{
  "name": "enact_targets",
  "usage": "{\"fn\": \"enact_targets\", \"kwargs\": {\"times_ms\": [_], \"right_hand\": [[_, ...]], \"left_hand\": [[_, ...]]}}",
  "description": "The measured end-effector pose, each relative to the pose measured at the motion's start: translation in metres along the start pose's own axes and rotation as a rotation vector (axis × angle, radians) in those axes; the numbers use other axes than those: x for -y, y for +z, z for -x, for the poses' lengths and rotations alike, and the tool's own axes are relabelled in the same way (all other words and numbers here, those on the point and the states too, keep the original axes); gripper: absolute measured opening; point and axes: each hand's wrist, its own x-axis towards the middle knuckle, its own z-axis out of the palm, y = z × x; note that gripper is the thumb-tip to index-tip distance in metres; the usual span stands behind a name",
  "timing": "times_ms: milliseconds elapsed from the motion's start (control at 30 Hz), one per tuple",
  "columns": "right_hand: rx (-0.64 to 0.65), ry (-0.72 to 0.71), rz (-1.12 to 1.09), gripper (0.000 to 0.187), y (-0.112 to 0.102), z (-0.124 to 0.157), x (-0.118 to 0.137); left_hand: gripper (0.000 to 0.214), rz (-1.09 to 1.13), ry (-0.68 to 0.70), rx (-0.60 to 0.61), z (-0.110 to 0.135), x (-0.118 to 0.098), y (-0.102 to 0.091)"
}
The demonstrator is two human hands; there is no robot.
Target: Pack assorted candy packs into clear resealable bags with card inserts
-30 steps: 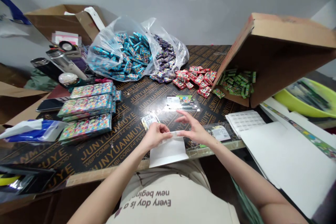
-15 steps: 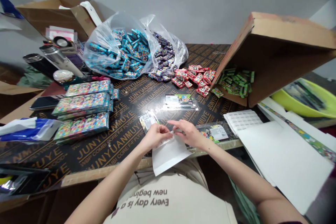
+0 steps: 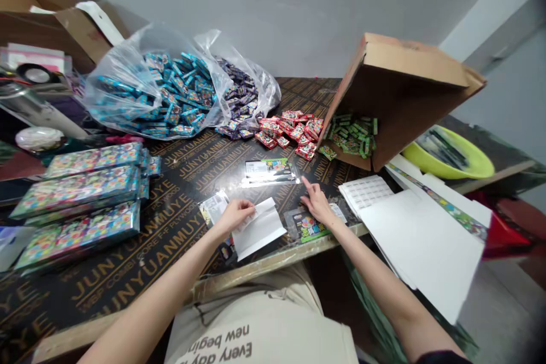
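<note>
My left hand (image 3: 238,215) is closed on the upper left edge of a creased white paper sheet (image 3: 261,232), which lies tilted over the table's front part. My right hand (image 3: 316,202) hangs apart from the sheet with its index finger stretched out and nothing visible in it. Beneath it is a flat clear packet with a green and black printed card (image 3: 309,228); I cannot tell whether the fingers touch it. A similar packet (image 3: 273,172) lies farther back, and another (image 3: 213,207) is partly hidden behind my left hand.
Plastic bags of blue packets (image 3: 183,91) and purple packets (image 3: 239,91) stand at the back. Red packets (image 3: 294,131) lie beside a tipped cardboard box (image 3: 392,85) with green packets (image 3: 354,133). Bundled packs (image 3: 85,193) are stacked left; white sheets (image 3: 422,239) and a yellow basin (image 3: 452,153) are right.
My right hand has let go of the white sheet and moved right, over the printed packet. My left hand keeps the sheet, now farther onto the table. The view has turned rightward.
</note>
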Motion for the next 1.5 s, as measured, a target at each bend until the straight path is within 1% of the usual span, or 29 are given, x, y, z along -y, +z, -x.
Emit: {"fn": "enact_targets", "kwargs": {"times_ms": [33,100,167,233,333,433,533,600,667,733,767,833,867,900,967,1033,1067,1100,1167,1233,1300,1400,1500], "right_hand": [[0.045,-0.017,0.039,0.057,0.003,0.004,-0.006],[0.094,-0.047,0.051,0.055,0.008,0.009,-0.01],[0.094,-0.06,-0.01,0.053,0.009,0.011,-0.01],[0.027,-0.053,-0.093,0.053,0.006,0.008,-0.011],[-0.162,0.004,-0.207,0.051,-0.006,0.001,-0.017],[-0.304,0.094,-0.299,0.052,-0.021,-0.006,-0.024],[-0.352,0.154,-0.36,0.055,-0.029,-0.019,-0.019],[-0.36,0.147,-0.337,0.056,-0.024,-0.031,-0.004],[-0.35,0.121,-0.25,0.055,-0.011,-0.042,0.016],[-0.291,0.103,-0.111,0.054,0.008,-0.049,0.036],[-0.236,0.092,-0.031,0.054,0.019,-0.049,0.043],[-0.129,0.058,0.125,0.053,0.04,-0.046,0.05],[-0.106,0.036,0.186,0.053,0.048,-0.042,0.05],[-0.114,0.016,0.225,0.052,0.054,-0.039,0.049],[-0.214,-0.007,0.22,0.051,0.058,-0.036,0.046],[-0.342,-0.01,0.109,0.052,0.052,-0.038,0.048],[-0.389,-0.005,0.021,0.054,0.047,-0.042,0.053],[-0.416,0.004,-0.081,0.056,0.04,-0.045,0.061],[-0.411,0.032,-0.3,0.059,0.025,-0.053,0.083],[-0.357,0.055,-0.504,0.06,0.014,-0.06,0.109],[-0.27,0.054,-0.669,0.059,0.006,-0.065,0.133],[-0.104,0.025,-0.861,0.061,-0.003,-0.072,0.159],[0.072,-0.001,-1.021,0.071,-0.015,-0.078,0.177]], "left_hand": [[0.017,-0.021,-0.002,0.0,-0.009,0.001,0.001],[0.015,-0.08,-0.013,-0.011,-0.026,0.003,0.004],[0.012,-0.148,-0.02,-0.044,-0.042,0.005,0.007],[0.014,-0.211,-0.016,-0.093,-0.055,0.008,0.011],[0.019,-0.271,0.005,-0.152,-0.068,0.012,0.02],[0.017,-0.299,0.03,-0.197,-0.07,0.013,0.03],[0.021,-0.304,0.074,-0.222,-0.065,0.014,0.039],[0.027,-0.299,0.115,-0.225,-0.061,0.014,0.043],[0.03,-0.295,0.149,-0.24,-0.056,0.013,0.042],[0.029,-0.301,0.166,-0.273,-0.047,0.013,0.033],[0.028,-0.312,0.167,-0.298,-0.042,0.014,0.025],[0.026,-0.348,0.154,-0.366,-0.028,0.017,0.0],[0.027,-0.372,0.137,-0.41,-0.019,0.021,-0.016],[0.029,-0.4,0.113,-0.457,-0.011,0.025,-0.032],[0.039,-0.453,0.048,-0.536,0.007,0.037,-0.061],[0.05,-0.487,-0.019,-0.567,0.02,0.049,-0.081],[0.052,-0.495,-0.042,-0.564,0.024,0.055,-0.086],[0.051,-0.496,-0.054,-0.553,0.027,0.059,-0.087],[0.046,-0.481,-0.043,-0.531,0.027,0.065,-0.083],[0.043,-0.443,-0.008,-0.519,0.025,0.065,-0.075],[0.037,-0.384,0.034,-0.518,0.024,0.06,-0.069],[0.022,-0.279,0.122,-0.522,0.028,0.042,-0.069],[0.018,-0.204,0.241,-0.498,0.039,0.017,-0.077]]}}
